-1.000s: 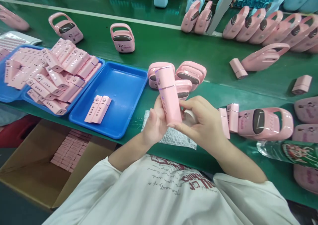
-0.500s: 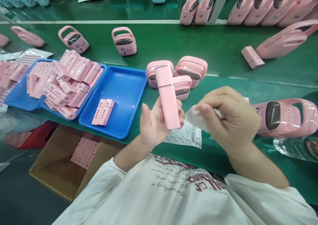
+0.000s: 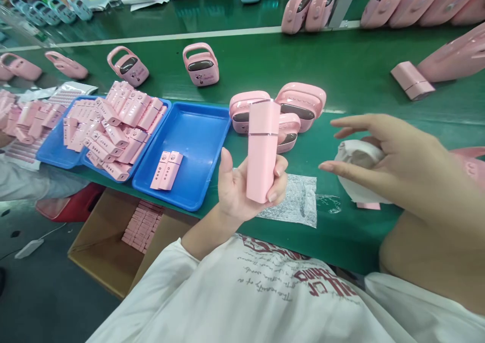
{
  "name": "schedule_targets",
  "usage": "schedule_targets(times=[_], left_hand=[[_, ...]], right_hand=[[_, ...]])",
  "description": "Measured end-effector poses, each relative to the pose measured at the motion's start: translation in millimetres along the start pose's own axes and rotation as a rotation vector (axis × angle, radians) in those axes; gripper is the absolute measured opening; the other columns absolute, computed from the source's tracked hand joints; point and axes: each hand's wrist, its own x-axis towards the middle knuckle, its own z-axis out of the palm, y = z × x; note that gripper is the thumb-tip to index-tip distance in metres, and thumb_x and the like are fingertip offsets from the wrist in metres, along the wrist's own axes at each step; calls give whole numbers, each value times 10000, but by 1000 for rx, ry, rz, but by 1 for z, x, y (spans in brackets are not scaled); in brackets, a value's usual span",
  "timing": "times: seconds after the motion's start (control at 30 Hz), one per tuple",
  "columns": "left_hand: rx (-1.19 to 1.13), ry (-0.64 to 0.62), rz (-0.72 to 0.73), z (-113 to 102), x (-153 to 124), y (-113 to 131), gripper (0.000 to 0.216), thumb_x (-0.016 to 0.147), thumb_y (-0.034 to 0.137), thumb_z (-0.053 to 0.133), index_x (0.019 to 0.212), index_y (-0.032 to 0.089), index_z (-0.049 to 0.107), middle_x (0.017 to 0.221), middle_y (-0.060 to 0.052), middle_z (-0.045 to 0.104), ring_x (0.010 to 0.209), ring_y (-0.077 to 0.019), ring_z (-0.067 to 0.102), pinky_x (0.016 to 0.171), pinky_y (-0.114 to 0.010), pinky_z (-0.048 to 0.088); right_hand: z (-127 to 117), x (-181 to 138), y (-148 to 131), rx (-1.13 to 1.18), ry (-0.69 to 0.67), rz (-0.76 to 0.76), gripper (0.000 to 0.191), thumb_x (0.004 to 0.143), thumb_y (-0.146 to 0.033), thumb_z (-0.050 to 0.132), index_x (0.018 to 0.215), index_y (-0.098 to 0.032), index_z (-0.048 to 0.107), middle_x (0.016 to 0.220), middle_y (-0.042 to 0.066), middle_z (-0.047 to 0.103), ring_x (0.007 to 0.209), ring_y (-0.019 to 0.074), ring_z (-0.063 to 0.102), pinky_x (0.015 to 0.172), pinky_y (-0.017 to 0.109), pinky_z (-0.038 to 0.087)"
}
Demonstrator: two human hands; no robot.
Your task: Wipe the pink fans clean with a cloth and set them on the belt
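My left hand (image 3: 242, 191) grips a pink rectangular stick (image 3: 261, 166) with a thin shiny band near its top, a plain side towards me. To the right, my right hand (image 3: 401, 161) is open, thumb and fingers spread beside a crumpled white cloth (image 3: 358, 156). A small pink piece (image 3: 368, 206) shows under the cloth's lower edge. Behind the stick stand three pink handled devices with dark windows, one of them a rounded device (image 3: 302, 105) at the back. A sheet of bubble wrap (image 3: 295, 201) lies on the table just right of my left hand.
A blue tray (image 3: 200, 126) holds two pink sticks; another blue tray (image 3: 53, 148) to its left is heaped with them. Below the table edge, a cardboard box (image 3: 91, 247) contains more. Pink handled devices (image 3: 201, 70) line the green bench (image 3: 246, 55). Another person's sleeve (image 3: 34, 179) shows at left.
My right hand has moved right, away from the stick, and its fingers have spread from the white cloth. My left hand has turned the stick more upright. The view has shifted slightly.
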Motion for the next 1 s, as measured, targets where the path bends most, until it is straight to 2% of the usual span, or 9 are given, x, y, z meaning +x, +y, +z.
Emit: schedule_targets(times=[0.07,0.17,0.3,0.37,0.5,0.6,0.73,0.87,1.0], left_hand=[[-21,-8,-45,-2,0,-1,807,750,885,358,1108,201,595,688,19,448,379,-55,303,338,-228,235],[-70,-19,-109,-4,0,-3,759,780,862,344,1074,206,587,628,41,398,334,-52,253,310,-228,177],[-129,-58,-184,-6,1,-5,773,790,863,312,1108,209,576,609,48,396,311,-45,216,293,-221,128],[-151,-93,-204,-5,1,-5,779,802,857,296,1123,204,575,607,44,417,305,-40,207,287,-216,112],[-147,-144,-207,-1,2,-8,682,850,786,341,1004,174,602,625,24,454,318,-41,258,292,-207,151],[-92,-50,-190,3,4,-9,537,891,653,424,856,145,593,732,-33,506,452,-77,441,361,-200,291],[-139,64,-205,5,5,-7,399,950,459,406,858,126,606,746,-35,483,506,-65,437,417,-174,356],[-235,6,-193,1,5,-4,565,920,625,418,1090,132,635,624,40,365,392,-36,215,309,-159,170],[-229,50,-206,0,4,-3,541,958,598,333,1032,171,658,607,41,346,367,-38,173,297,-169,128]], right_hand=[[1,-1,8,-16,-13,5,497,777,-449,701,1245,-286,655,941,55,748,717,233,667,552,367,492],[5,-3,8,69,29,94,437,835,-324,625,1270,-338,663,874,2,763,639,193,661,532,345,499],[17,-1,-4,77,411,129,396,923,-295,543,1306,-322,636,1167,18,729,938,224,710,752,401,567],[23,3,-8,-38,502,115,372,942,-281,515,1289,-295,649,1221,36,708,982,214,706,793,377,562],[28,9,-5,19,432,191,289,967,-329,494,1077,-210,734,922,56,748,706,168,668,608,321,504],[31,11,-3,244,502,194,310,943,-431,551,1102,-218,711,781,18,670,653,148,609,578,307,470],[32,10,-4,527,458,248,450,805,-443,734,1193,-228,666,868,17,665,696,143,609,624,310,514],[28,7,-7,804,288,381,540,700,-306,838,1207,-247,662,947,13,688,774,150,655,653,296,569],[27,4,-7,837,315,312,515,780,-218,783,1272,-266,636,1110,25,704,950,168,691,795,319,599]])
